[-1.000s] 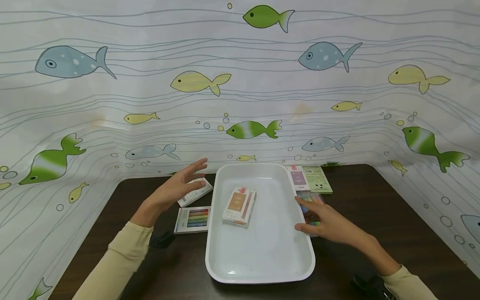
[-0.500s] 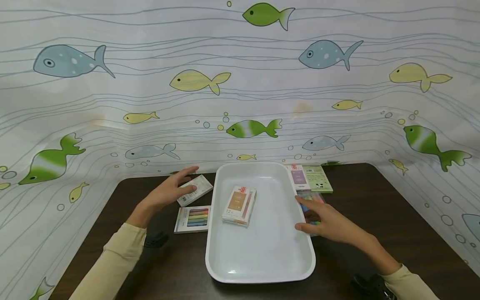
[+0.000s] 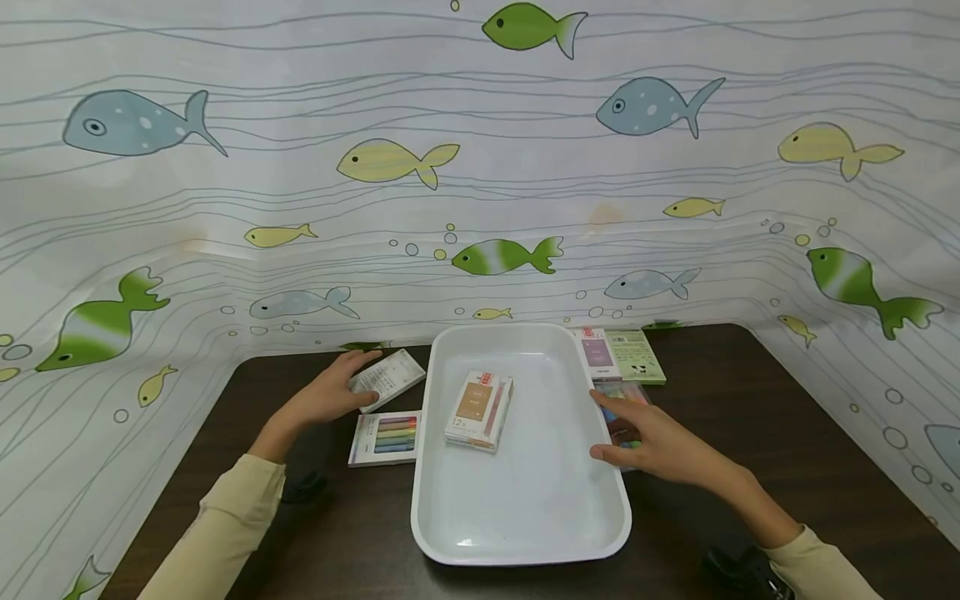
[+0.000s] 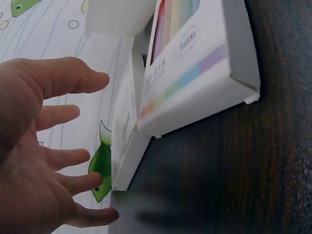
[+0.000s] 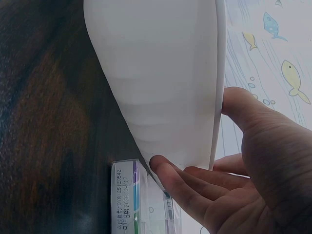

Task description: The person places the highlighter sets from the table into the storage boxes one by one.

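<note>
Fingers (image 4: 80, 184) of the left hand (image 3: 330, 392), spread and empty, had descended beside the white box (image 3: 392, 375) near the far edge of the counter (image 3: 750, 408), apparently bringing it within reach, while the right hand (image 3: 660, 442) gripped the white tray (image 3: 540, 500).

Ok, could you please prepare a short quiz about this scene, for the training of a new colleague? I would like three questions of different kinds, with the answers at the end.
1. Which hand holds the side of the tray?

2. True or false: the left hand grips nothing.

3. Seen from the head camera, where is the green box?
A. Inside the tray
B. Left of the tray
C. Right of the tray

Key:
1. The right hand.
2. True; it is spread, as the left wrist view shows.
3. C.
</note>
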Demonstrator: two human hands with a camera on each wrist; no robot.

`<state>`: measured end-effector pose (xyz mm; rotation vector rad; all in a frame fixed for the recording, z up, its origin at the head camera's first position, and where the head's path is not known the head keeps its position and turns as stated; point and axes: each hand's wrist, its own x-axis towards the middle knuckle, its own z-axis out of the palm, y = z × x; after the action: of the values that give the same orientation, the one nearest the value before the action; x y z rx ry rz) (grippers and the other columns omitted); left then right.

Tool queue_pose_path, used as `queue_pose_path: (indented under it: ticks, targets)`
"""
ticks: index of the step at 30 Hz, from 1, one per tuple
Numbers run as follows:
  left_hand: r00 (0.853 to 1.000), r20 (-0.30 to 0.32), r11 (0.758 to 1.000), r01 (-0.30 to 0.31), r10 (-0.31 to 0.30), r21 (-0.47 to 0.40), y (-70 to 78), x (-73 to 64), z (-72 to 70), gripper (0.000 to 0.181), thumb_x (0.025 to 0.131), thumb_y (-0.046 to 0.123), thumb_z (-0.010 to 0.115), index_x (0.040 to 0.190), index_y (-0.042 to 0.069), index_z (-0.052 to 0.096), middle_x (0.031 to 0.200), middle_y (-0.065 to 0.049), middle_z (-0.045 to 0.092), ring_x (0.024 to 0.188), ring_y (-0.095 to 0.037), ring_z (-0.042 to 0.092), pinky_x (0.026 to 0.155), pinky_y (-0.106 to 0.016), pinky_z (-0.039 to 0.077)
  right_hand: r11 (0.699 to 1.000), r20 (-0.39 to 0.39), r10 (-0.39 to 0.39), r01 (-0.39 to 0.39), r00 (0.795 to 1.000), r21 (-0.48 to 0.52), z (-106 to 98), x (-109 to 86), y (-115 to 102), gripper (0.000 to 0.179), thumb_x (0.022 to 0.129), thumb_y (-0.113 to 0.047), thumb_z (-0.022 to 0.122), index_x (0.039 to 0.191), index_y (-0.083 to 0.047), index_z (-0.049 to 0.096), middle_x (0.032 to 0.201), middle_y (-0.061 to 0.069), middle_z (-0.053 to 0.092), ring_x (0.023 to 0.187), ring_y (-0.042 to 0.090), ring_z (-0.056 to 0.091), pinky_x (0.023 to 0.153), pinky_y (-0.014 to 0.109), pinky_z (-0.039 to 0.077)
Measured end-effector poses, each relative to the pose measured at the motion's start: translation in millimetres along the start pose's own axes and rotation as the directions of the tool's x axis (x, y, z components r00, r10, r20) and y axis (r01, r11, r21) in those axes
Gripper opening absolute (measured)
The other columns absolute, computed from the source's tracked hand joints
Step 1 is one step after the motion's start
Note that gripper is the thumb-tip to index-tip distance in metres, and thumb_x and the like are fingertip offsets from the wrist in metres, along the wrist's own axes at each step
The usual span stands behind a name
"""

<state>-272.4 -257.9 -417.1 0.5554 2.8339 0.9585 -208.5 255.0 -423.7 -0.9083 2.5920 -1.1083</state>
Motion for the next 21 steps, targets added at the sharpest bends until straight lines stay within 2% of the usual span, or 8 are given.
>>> queue_pose_path:
  ticks: [6,10,14,21]
  targets:
    - [1.000,0.014,1.000,-0.001,0.001,0.008,-3.6,0.0,-1.4,0.072,0.098,0.019,0.068,0.156,-0.005,0.033,0.157,-0.038,0.017,0.141,-0.059,0.021,0.104,-0.074,0.029,1.000,-0.004,0.007,-0.007,1.000,0.009,-0.8,1.1,0.5,0.088,0.095,-0.039,0.075,0.158,0.004,0.030,0.149,0.024,0.046,0.112,0.030,0.066,0.080,0.032,0.059]
    - [1.000,0.012,1.000,0.002,-0.002,0.024,-5.2,-0.6,-0.5,0.071,0.099,0.022,0.068,0.154,-0.008,0.035,0.154,-0.039,0.024,0.138,-0.058,0.028,0.103,-0.072,0.032,1.000,-0.002,0.019,-0.019,1.000,0.019,-0.6,0.0,-0.2,0.089,0.094,-0.039,0.075,0.158,0.004,0.030,0.148,0.025,0.046,0.112,0.031,0.066,0.080,0.032,0.059]
    - [0.999,0.000,0.998,0.033,-0.033,0.048,-6.7,-2.7,0.6,0.070,0.099,0.022,0.067,0.151,-0.012,0.036,0.149,-0.039,0.031,0.133,-0.057,0.036,0.102,-0.069,0.035,1.000,0.001,0.023,-0.023,1.000,0.021,-0.3,-0.3,-0.8,0.089,0.094,-0.039,0.075,0.158,0.004,0.030,0.148,0.025,0.046,0.112,0.031,0.066,0.080,0.033,0.059]
    - [0.995,-0.016,0.990,0.100,-0.099,0.098,-9.1,-5.2,3.6,0.075,0.098,0.031,0.068,0.147,-0.018,0.038,0.146,-0.042,0.033,0.131,-0.059,0.038,0.103,-0.069,0.035,1.000,0.000,0.016,-0.016,1.000,0.017,0.3,0.1,0.3,0.089,0.094,-0.039,0.075,0.157,0.004,0.031,0.149,0.025,0.046,0.111,0.030,0.066,0.079,0.033,0.059]
